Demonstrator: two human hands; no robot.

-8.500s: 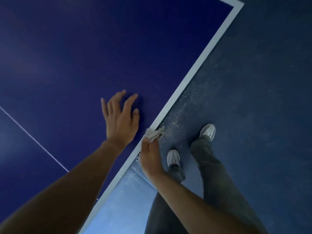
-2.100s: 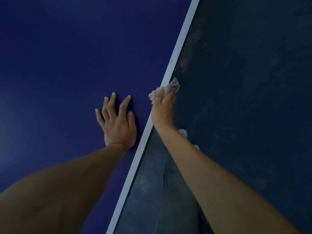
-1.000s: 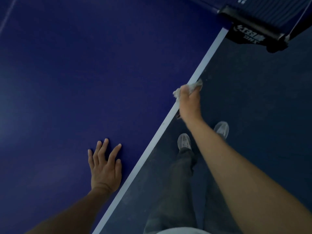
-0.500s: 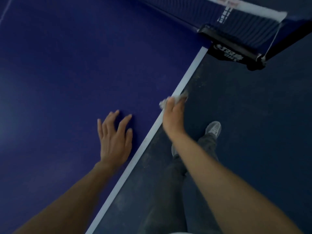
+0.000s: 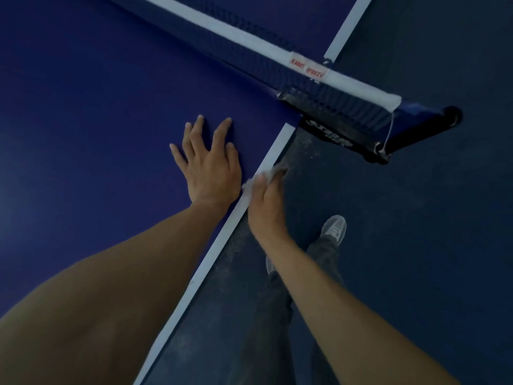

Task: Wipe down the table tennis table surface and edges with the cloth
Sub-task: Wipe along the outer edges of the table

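- Since half a second ago, the net (image 5: 249, 45) and its black clamp (image 5: 344, 134) have slid lower into the frame, and both hands are closer to them.
- Left of centre, the left hand (image 5: 211, 168) lies flat on the blue table (image 5: 83, 107), fingers straight and spread, holding nothing.
- At centre, the right hand (image 5: 266, 207) grips the crumpled white cloth (image 5: 248, 187) against the table's white side edge (image 5: 222, 240), a little below the clamp.
- Right of centre, a grey shoe (image 5: 334, 227) stands on the dark floor (image 5: 416, 245).
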